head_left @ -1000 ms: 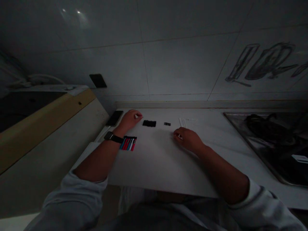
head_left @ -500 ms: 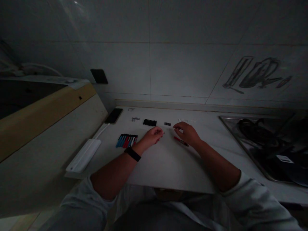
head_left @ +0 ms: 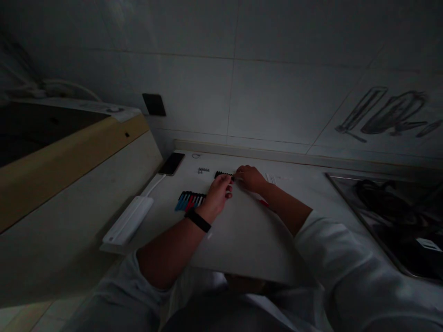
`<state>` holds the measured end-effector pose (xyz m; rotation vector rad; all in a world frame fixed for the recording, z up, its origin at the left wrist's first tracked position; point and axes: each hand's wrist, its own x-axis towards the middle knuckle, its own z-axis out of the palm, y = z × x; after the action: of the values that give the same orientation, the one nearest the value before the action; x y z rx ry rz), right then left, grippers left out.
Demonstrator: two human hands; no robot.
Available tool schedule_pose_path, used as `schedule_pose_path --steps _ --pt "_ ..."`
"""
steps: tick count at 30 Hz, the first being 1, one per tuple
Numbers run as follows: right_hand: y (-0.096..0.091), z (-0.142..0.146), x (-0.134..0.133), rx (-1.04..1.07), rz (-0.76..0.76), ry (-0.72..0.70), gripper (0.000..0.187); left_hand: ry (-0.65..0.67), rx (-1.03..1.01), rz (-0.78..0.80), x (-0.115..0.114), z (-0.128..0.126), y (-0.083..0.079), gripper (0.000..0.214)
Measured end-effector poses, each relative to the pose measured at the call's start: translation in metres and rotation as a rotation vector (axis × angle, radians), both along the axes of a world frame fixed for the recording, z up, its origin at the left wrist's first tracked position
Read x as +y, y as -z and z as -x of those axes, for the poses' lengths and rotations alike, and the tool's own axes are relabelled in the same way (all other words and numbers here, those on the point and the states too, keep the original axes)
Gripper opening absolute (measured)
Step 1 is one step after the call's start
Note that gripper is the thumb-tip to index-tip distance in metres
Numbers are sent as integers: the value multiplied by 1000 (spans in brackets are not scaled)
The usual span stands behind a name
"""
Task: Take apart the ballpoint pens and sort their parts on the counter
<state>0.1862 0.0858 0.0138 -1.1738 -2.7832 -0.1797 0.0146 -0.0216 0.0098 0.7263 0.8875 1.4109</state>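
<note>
My left hand (head_left: 220, 190), with a black band on the wrist, is closed in a pinch at the right end of a row of small black pieces (head_left: 219, 174). Whatever lies between its fingertips is too small and dark to name. Close by, my right hand (head_left: 252, 178) has its fingers bent together, almost meeting the left fingertips; what they hold is hidden. A red pen-like piece (head_left: 263, 203) shows partly from under my right forearm. Left of my left wrist lies a row of blue, red and white pen barrels (head_left: 189, 201) with black ends.
Small springs (head_left: 203, 170) lie left of the black row, and thin white sticks (head_left: 270, 178) behind my right wrist. A phone (head_left: 172, 163) and a white power strip (head_left: 128, 220) with its cable are at left. A metal-rimmed sink or hob (head_left: 360, 221) bounds the right.
My right hand has moved left and now meets my left hand near the black row. It covers the spot where a small dark piece lay. The view has shifted slightly.
</note>
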Motion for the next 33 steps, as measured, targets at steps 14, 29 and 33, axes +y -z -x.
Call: schedule_pose_path --steps 14,29,33 --pt "-20 -22 -1 183 -28 -125 20 5 -79 60 -1 3 -3 31" --pt "7 -59 -86 809 244 110 23 123 224 -17 -8 -5 2 30" --pt "23 -58 -83 917 267 105 22 121 278 -46 -7 -2 3 28"
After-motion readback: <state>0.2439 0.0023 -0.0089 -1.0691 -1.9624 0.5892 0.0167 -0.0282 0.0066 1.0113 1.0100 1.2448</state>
